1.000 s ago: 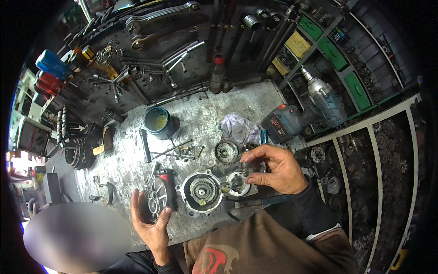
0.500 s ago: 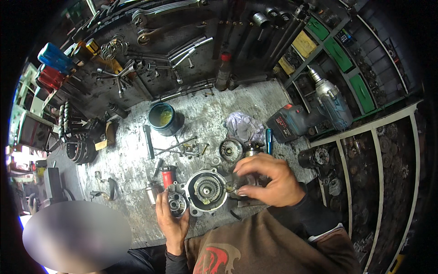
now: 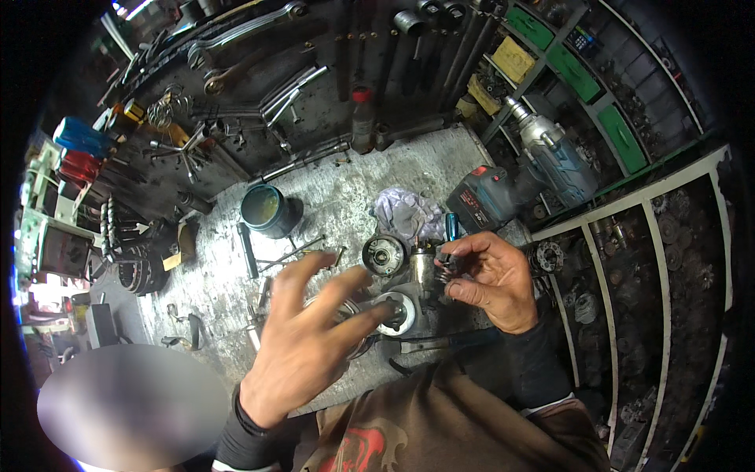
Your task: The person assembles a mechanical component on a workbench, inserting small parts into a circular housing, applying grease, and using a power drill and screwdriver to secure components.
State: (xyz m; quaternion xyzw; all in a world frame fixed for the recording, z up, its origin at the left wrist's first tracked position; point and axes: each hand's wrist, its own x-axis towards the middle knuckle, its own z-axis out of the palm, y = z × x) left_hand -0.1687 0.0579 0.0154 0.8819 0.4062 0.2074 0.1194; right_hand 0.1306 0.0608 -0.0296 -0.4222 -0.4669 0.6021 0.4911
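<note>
My left hand (image 3: 303,338) is spread, somewhat blurred, above a round metal housing (image 3: 362,346) that it mostly hides. Its index fingertip reaches inside a small white-rimmed round part (image 3: 406,318); whether it touches the inside I cannot tell. To the right, my right hand (image 3: 497,285) pinches a small dark gear-like part (image 3: 448,266) between thumb and fingers. A round metal cover with a dark rim (image 3: 384,256) lies just beyond the hands. Beside it is a silvery cylindrical part (image 3: 423,267).
A dark tub of yellowish grease (image 3: 265,211) stands farther back. A crumpled cloth (image 3: 405,211), a blue-handled tool (image 3: 451,226) and a cordless impact wrench (image 3: 503,193) lie at the right. Bolts and rods lie mid-bench. Shelves of parts (image 3: 661,275) line the right side.
My left hand has left the round metal part it held and moved right, over the housing. My right hand has shifted right and up, now showing the small dark part. The view has shifted slightly.
</note>
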